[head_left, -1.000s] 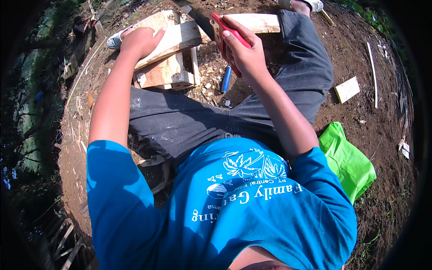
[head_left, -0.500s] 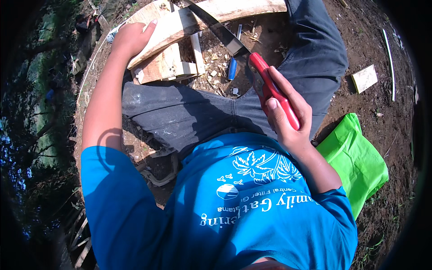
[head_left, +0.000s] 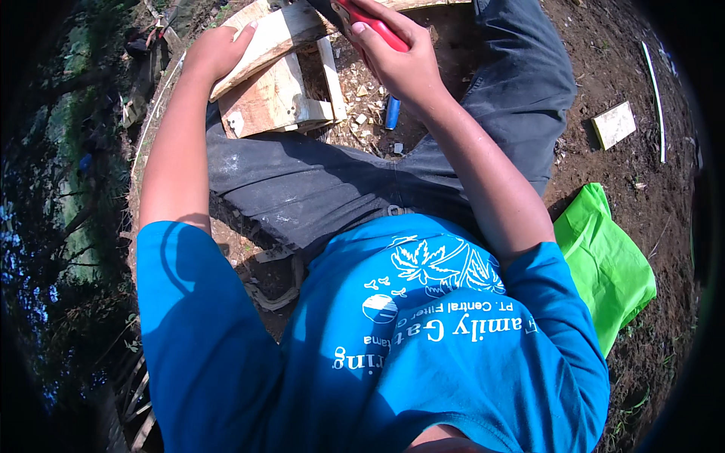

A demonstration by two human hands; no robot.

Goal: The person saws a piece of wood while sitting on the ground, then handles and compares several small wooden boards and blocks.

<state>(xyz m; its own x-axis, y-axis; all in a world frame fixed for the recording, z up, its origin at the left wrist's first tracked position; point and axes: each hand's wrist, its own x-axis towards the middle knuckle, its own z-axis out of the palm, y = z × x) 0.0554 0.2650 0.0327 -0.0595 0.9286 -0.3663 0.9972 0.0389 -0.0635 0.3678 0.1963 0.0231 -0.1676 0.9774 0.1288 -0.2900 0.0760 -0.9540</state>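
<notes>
A curved, pale wooden plank (head_left: 291, 36) lies at the top of the view, its left end over a wooden block frame (head_left: 264, 98). Holding down that left end is my left hand (head_left: 217, 54), thumb along the top and the other fingers hidden. My right hand (head_left: 404, 64) is closed round the red handle of a hand saw (head_left: 381, 24). The saw's dark blade crosses the plank right of my left hand, and its far end is cut off by the picture's upper edge.
Between my legs lie a blue cylinder (head_left: 393, 112) and scattered wood chips (head_left: 361, 118). To the right are a small flat wood piece (head_left: 614, 125), a thin white strip (head_left: 653, 102) and a bright green bag (head_left: 604, 260) on bare soil. Dark plants stand at far left.
My right hand has pushed the saw forward and to the left, so less of its blade shows. My left hand stays on the plank's left end.
</notes>
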